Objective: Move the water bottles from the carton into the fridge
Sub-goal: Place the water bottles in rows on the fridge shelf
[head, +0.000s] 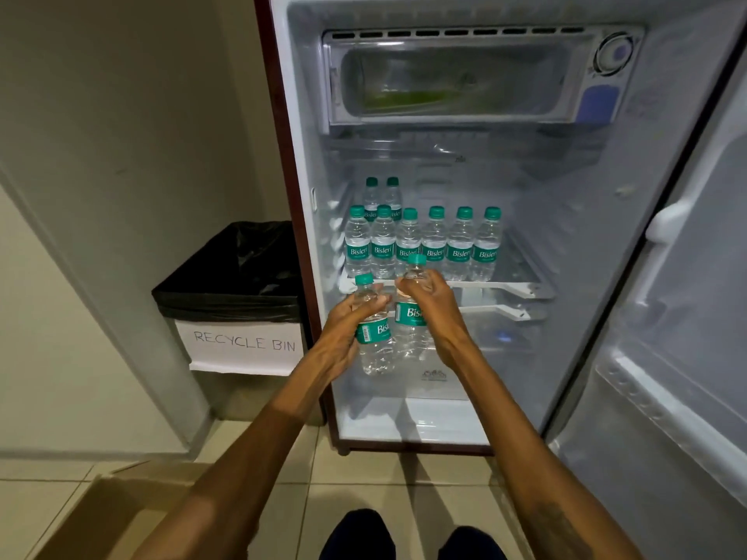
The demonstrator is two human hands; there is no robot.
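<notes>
My left hand (pixel 351 317) grips a clear water bottle (pixel 374 345) with a green cap and green label, upright, in front of the open fridge (pixel 574 220). My right hand (pixel 430 303) grips a second such bottle (pixel 410 329) near its shoulder, right beside the first. Both bottles hang just below the front edge of the fridge shelf (pixel 521 282). On that shelf stand several identical bottles (pixel 434 246) in a front row, with two more behind at the left. A corner of the brown carton (pixel 93 515) shows at the lower left; its inside is out of view.
A bin lined with a black bag (pixel 238 272) and labelled "RECYCLE BIN" stands left of the fridge against the wall. The fridge door (pixel 687 317) swings open at the right. A freezer box (pixel 456 78) sits at the top. My feet (pixel 412 537) stand on the tiled floor.
</notes>
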